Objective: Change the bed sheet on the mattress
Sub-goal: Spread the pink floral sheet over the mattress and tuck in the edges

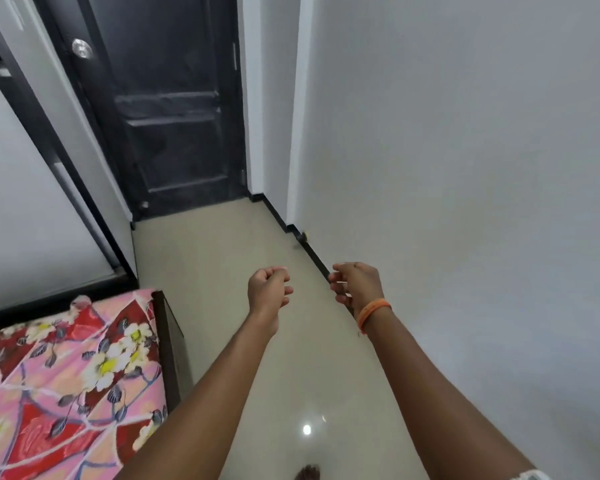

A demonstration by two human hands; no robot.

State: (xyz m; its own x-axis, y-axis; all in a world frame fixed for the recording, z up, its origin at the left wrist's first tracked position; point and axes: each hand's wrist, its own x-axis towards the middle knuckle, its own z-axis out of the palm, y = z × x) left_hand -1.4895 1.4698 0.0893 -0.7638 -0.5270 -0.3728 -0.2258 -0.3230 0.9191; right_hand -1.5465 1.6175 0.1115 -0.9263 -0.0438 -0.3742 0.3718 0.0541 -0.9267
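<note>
Head view: your left hand (pixel 269 289) and right hand (pixel 355 284) hang over floor (pixel 222 271), fingers loosely curled, holding nothing. Sheet (pixel 66 382), floral, covers bed corner at lower left, well apart from both hands. Step likely not begun; next, turn toward bed, grip sheet edge. Most of mattress cut off. Replacement sheet not visible.

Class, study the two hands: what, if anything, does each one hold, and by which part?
Nothing. The left hand and right hand hang loosely curled over the cream tiled floor, apart from the pink and red floral bed sheet.
</note>
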